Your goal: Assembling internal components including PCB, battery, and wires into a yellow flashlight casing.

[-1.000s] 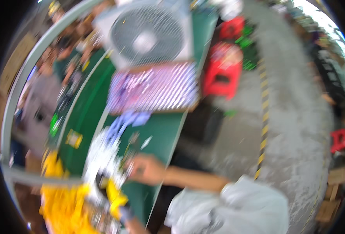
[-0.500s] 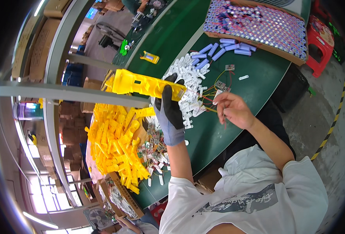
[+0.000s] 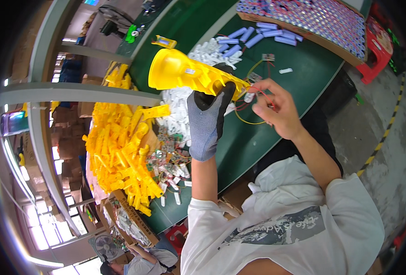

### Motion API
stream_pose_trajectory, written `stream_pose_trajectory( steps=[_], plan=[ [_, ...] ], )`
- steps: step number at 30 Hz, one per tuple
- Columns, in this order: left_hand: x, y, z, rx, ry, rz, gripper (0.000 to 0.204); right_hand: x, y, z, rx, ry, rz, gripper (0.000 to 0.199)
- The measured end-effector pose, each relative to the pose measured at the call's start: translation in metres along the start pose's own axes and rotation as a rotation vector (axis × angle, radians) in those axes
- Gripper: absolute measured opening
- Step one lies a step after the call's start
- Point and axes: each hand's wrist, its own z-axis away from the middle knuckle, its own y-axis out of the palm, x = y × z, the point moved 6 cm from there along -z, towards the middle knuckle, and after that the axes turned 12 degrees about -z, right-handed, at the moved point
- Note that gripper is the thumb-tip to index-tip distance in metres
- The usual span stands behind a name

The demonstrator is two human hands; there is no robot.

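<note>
Yellow plastic shell [image 3: 177,75], tilted, flared end left, red wire [image 3: 261,90] rightward

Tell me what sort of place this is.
Most likely a factory assembly workshop: yellow plastic parts lie in a heap, purple cylinders are scattered on a green workbench, and a yellow-and-black striped line marks the floor.

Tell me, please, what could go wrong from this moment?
The thin wires by the right hand could snag or pull loose, as they run close to the yellow shell.
The left hand grips the shell near its narrower end, so the flared end might tip.
Loose purple cells on the green table could roll if bumped.
</note>
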Motion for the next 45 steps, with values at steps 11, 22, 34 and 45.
stream_pose_trajectory(
  steps=[11, 22, 34, 45],
  plan=[
    [0.001, -0.009, 0.011, -0.353, 0.125, 0.053, 0.041, 0.016, -0.012, 0.003, 0.126, -0.078, 0.213, 0.028],
    [0.001, -0.054, -0.006, -0.398, 0.178, 0.010, 0.051, 0.024, -0.041, -0.001, 0.269, 0.063, -0.220, 0.044],
    [-0.019, -0.033, 0.005, -0.229, 0.182, -0.054, 0.055, -0.003, 0.007, 0.000, 0.271, -0.340, 0.590, 0.062],
    [-0.016, -0.056, 0.000, -0.385, 0.222, -0.088, 0.049, -0.021, -0.005, 0.003, 0.364, -0.132, 0.113, 0.048]
  ],
)
